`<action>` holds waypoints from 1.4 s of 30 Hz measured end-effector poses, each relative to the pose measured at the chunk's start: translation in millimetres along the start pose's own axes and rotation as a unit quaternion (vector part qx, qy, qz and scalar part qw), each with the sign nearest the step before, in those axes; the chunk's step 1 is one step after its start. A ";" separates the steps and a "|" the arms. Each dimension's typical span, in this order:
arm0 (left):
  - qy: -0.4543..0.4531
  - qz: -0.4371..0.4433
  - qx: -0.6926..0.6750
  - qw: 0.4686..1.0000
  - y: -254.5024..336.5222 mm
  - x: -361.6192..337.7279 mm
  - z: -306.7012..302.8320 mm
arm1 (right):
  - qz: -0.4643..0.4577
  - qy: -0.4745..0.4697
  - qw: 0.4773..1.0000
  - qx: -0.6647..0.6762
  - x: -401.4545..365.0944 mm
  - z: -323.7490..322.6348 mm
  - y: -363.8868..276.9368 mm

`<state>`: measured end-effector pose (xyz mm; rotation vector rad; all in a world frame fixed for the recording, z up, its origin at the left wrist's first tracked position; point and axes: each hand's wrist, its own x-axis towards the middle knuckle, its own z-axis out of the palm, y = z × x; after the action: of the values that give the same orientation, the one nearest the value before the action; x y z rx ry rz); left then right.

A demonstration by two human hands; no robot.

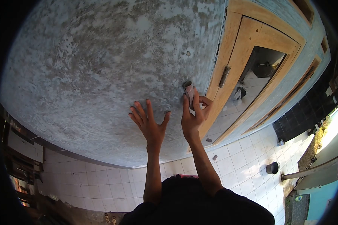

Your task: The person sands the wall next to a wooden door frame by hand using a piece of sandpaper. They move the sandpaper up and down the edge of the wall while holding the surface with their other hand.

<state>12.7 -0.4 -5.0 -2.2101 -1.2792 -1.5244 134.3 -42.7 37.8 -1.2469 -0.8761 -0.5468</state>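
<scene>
In the head view a wall (97, 75) with patchy grey and pale blue plaster fills the upper left. My left hand (150, 125) is open, its fingers spread against the wall with nothing in them. To its right, my right hand (194, 118) is closed around a curled piece of sandpaper (189, 92). The sandpaper is at the wall's surface, close to the wooden frame; my fingers hide part of it. A small chipped spot (188, 53) shows on the wall above that hand.
A wooden window frame (236, 52) with a metal hinge (224, 77) and reflecting glass borders the wall on the right. Below are white floor tiles (236, 165), a small block (215, 157) and a dark bucket (272, 168). Sandals (110, 218) lie at the lower left.
</scene>
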 end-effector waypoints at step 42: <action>-0.013 0.002 0.008 1.000 -0.8 -2.9 1.3 | -0.023 -0.032 0.998 -0.047 -9.0 -7.5 5.8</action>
<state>12.7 -0.7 -8.3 -2.2278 -1.2890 -1.4837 135.7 -49.3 26.5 -1.3382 -0.9425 -0.5927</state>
